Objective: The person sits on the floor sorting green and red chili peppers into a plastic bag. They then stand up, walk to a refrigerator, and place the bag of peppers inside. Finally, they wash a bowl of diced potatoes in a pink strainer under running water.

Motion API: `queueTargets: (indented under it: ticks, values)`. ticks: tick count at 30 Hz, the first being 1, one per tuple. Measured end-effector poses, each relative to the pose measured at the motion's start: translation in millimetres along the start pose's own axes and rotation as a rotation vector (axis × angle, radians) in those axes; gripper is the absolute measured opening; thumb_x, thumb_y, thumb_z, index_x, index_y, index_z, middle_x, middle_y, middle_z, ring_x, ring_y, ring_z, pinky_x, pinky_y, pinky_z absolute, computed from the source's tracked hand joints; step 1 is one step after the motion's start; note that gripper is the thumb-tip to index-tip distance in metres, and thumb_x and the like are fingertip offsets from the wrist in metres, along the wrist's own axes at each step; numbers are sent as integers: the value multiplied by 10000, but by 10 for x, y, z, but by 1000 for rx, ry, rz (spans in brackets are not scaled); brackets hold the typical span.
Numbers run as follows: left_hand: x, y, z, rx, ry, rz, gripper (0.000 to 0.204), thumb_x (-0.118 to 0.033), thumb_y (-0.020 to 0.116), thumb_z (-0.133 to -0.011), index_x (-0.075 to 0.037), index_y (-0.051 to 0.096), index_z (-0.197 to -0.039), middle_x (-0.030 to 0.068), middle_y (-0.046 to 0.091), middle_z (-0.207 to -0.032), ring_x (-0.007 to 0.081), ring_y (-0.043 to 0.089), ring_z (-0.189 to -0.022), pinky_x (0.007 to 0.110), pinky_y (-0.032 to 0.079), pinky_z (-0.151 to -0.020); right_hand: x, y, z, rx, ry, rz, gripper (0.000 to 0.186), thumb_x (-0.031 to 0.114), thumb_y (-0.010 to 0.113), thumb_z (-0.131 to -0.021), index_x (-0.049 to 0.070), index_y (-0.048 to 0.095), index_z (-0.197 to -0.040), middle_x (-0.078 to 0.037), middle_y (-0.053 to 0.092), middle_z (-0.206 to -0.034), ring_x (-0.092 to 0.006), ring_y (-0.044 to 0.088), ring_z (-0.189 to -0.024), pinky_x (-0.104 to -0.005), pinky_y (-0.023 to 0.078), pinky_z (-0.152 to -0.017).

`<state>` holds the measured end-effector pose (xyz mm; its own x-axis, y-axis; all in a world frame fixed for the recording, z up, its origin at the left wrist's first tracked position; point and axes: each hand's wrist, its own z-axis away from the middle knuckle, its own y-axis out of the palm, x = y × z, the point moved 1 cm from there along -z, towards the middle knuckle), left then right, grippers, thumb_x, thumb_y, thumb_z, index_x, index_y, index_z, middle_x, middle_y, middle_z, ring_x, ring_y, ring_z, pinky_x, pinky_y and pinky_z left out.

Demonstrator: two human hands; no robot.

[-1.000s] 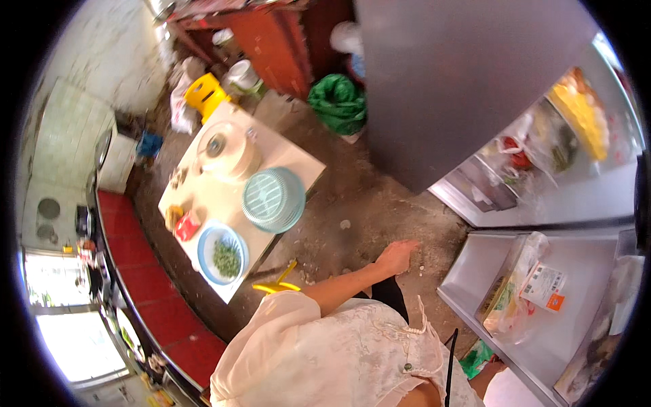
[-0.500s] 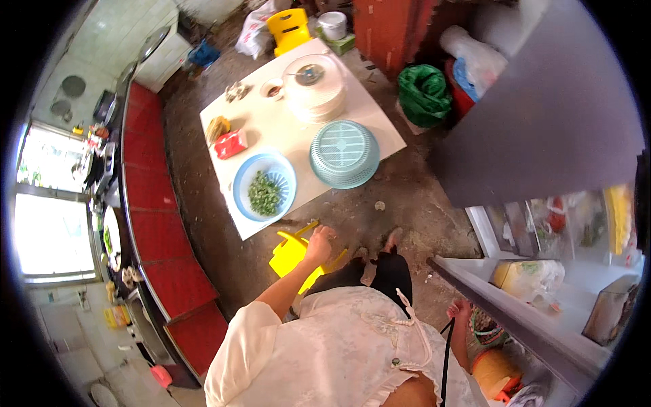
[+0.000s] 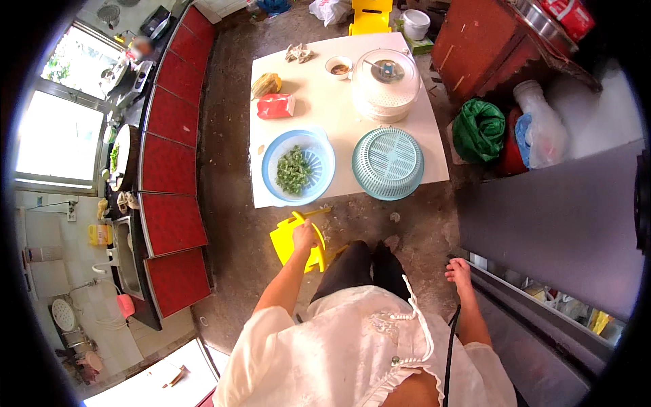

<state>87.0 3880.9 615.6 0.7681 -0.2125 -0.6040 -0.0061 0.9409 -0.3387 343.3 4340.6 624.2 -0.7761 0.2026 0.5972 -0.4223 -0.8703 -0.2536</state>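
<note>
My left hand (image 3: pixel 305 236) is closed around the back of a yellow plastic chair (image 3: pixel 285 245) at the near edge of the table. Beside the refrigerator, my right hand (image 3: pixel 460 271) is held low with its fingers loosely apart and nothing in them. The grey refrigerator (image 3: pixel 556 227) stands at the right, with packed food showing through a narrow gap. On the white table (image 3: pixel 342 163) sits a blue basin (image 3: pixel 320 141) with chopped green leaves (image 3: pixel 293 171) in it. To its right lies an upturned teal colander (image 3: pixel 388 163).
A lidded white steamer (image 3: pixel 384 98), a small bowl (image 3: pixel 337 67) and a red packet (image 3: pixel 275 106) share the table. Red cabinets (image 3: pixel 169 159) with a counter line the left side. A green-bagged bin (image 3: pixel 479 131) stands right of the table, a second yellow chair (image 3: pixel 371 15) behind it.
The refrigerator gap has narrowed, hiding most of its shelves. My left hand now grips the chair back. My right hand has come up beside the refrigerator's edge, and the view has turned.
</note>
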Motion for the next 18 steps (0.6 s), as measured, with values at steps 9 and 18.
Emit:
queueTargets:
  ticks: [9, 18]
  values:
    - [-33, -54, -839, 21, -116, 975, 538, -297, 667, -863, 17, 431, -1230, 201, 492, -1243, 291, 607, -930, 362, 536, -656, 1116, 913, -823, 287, -25, 403, 182, 230, 513, -924, 71, 553, -1004, -52, 606, -854, -120, 598, -602, -250, 468, -488]
    - [-241, 167, -1324, 95, -304, 1073, 201, -27, 538, -796, -66, 480, -984, 81, 555, -837, 203, 540, -651, 280, 417, -481, 2126, 1764, -1140, 287, -160, 297, 180, 213, 493, -941, 58, 529, -1025, -66, 596, -863, -124, 609, -606, -242, 472, -468]
